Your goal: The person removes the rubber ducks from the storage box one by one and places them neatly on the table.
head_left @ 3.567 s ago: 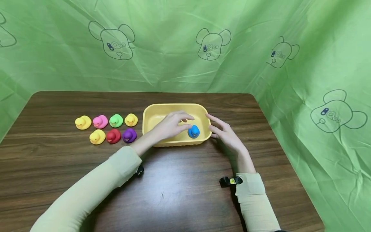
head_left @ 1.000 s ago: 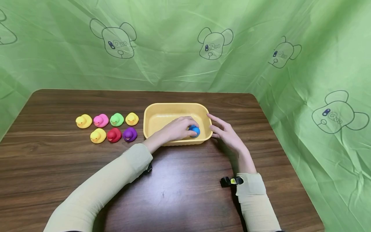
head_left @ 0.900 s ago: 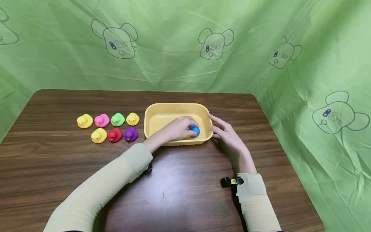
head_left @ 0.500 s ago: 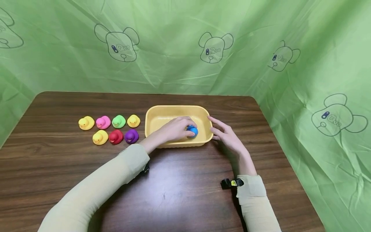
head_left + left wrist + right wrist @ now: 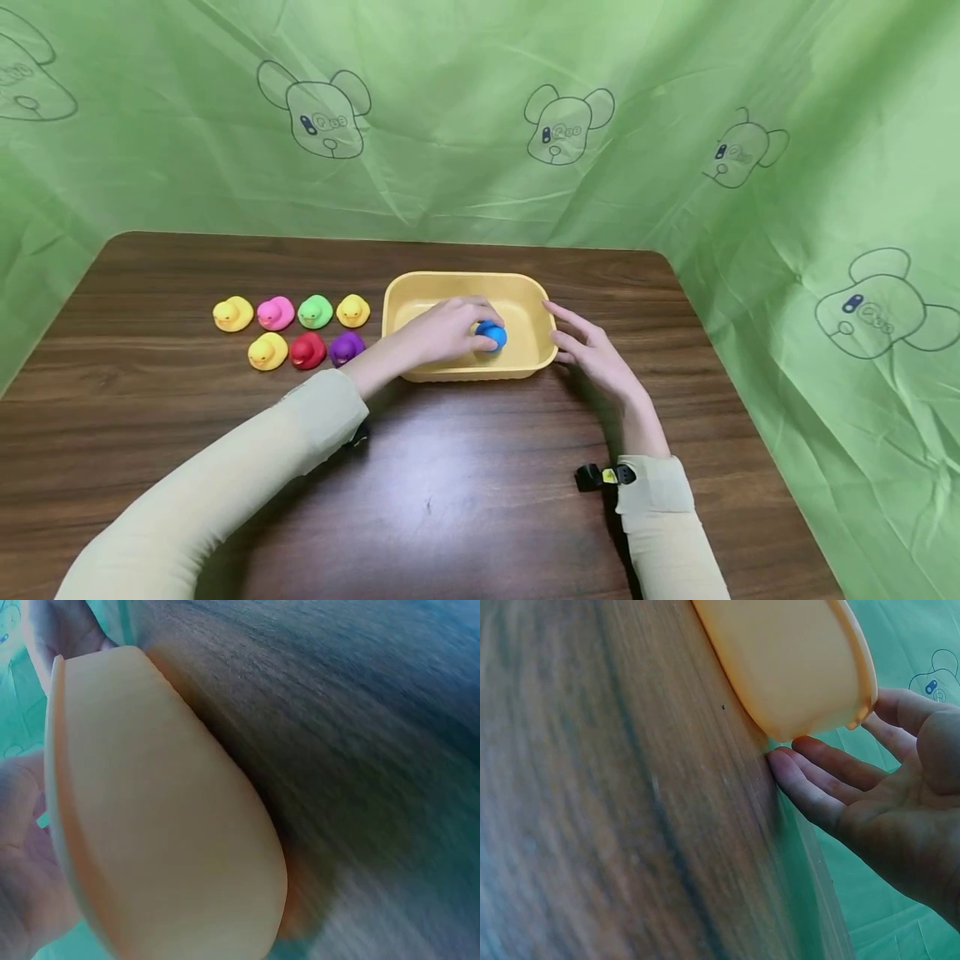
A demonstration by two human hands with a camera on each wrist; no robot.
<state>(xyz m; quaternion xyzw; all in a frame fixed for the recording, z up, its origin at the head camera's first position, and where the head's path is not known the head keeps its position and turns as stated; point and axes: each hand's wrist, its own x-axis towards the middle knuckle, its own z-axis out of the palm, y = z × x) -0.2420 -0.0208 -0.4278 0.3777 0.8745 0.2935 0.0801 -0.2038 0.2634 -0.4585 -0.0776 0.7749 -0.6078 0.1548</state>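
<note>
A yellow plastic basin (image 5: 517, 365) stands mid-table. Over its inside, my left hand (image 5: 447, 332) grips a blue rubber duck (image 5: 493, 336) between thumb and fingers; whether the duck touches the basin floor I cannot tell. In the left wrist view the basin's wall (image 5: 172, 817) hides the duck and part of the left hand (image 5: 22, 862). At the basin's right end is my right hand (image 5: 600, 358), its fingers loosely extended along the rim. The right wrist view shows that hand (image 5: 900, 780) with fingertips at the basin's end wall (image 5: 802, 667).
Left of the basin sit two rows of rubber ducks: yellow (image 5: 233, 314), pink (image 5: 276, 313), green (image 5: 315, 312) and yellow (image 5: 353, 311) behind; yellow (image 5: 267, 352), red (image 5: 307, 351) and purple (image 5: 347, 347) in front. A green curtain (image 5: 450, 183) hangs behind the wooden table (image 5: 465, 517).
My left hand went from hovering beside the blue duck to gripping it, then shifted left with it inside the basin. The right hand stays at the basin's end. The head view drifted slightly.
</note>
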